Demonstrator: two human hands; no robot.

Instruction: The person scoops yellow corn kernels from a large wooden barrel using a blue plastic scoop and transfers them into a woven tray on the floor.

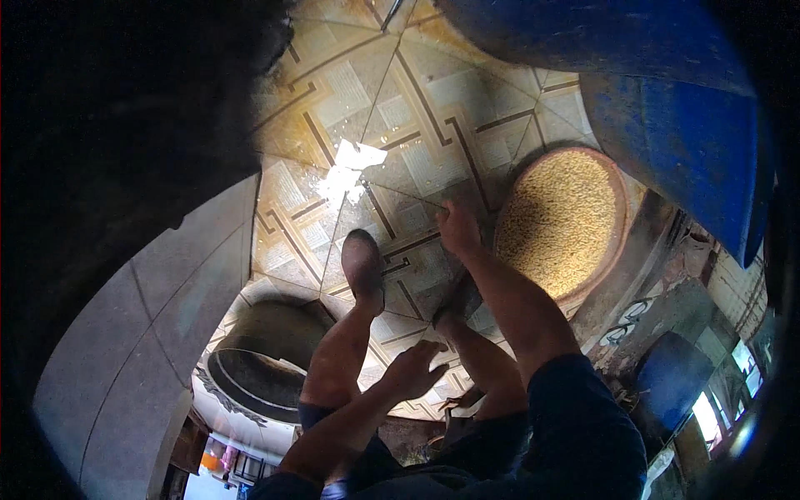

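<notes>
in the head view, the shallow brown basin (623,200) stands on the tiled floor (492,93), heaped with yellow grain (568,218) nearly up to its rim. the right hand (458,228) hangs just left of the basin, apparently with nothing in it; its fingers look curled in, but i cannot tell whether they pinch anything. the left hand (414,369) is farther off, below and left of the basin, its fingers loosely bent, with a gap between thumb and fingertips. the right foot (460,302) is near the basin's left side, and a blue barrel (677,146) looms above and right of it. as i judge it, a careless step or a swing of the right forearm could knock the rim and spill grain, since the heap is so full; a shove rightward might also jam the basin against the barrel.
</notes>
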